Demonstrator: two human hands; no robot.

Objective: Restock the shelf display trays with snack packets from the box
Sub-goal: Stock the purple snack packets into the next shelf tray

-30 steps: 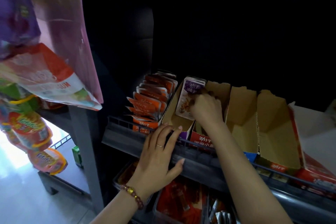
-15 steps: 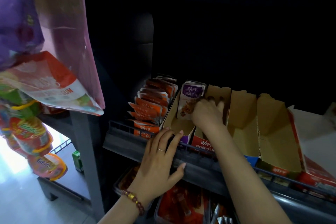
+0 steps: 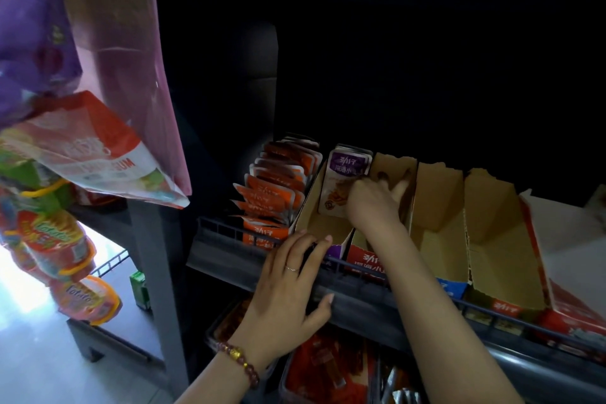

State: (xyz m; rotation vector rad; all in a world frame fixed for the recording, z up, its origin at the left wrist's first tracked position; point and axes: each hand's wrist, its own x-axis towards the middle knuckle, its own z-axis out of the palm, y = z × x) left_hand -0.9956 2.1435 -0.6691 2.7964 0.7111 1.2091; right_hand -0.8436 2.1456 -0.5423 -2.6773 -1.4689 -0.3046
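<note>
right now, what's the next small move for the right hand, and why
Probably release the purple packets and draw the right hand back out for more. They stand against the back wall of the cardboard tray, its floor in front is bare, and the left hand rests on the shelf rail.

Dim and shadowy, blown-out daylight lower left, wide-angle edge distortion
</note>
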